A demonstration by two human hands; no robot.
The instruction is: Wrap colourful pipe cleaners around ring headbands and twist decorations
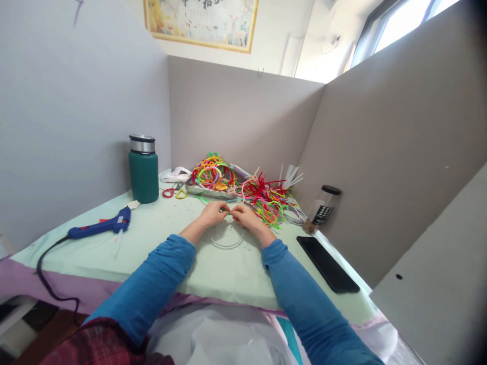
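Observation:
My left hand (214, 213) and my right hand (244, 215) meet over the middle of the table, fingertips pinched on a small green piece (229, 213), probably a pipe cleaner. Most of it is hidden by the fingers. A thin pale wire hoop (227, 247) hangs or lies just below the hands; whether it joins the green piece cannot be made out. Behind the hands stands a metal tray (211, 193) heaped with colourful twisted rings (208, 175). To its right lies a tangled pile of red, green and pink pipe cleaners (266, 195).
A blue glue gun (101, 226) with a black cord lies at the left. Behind it stands a green bottle (143, 175), near red-and-yellow-handled scissors (180, 193). A black phone (327, 263) and a clear bottle (321, 209) are at the right. Grey partitions (243, 111) enclose the table.

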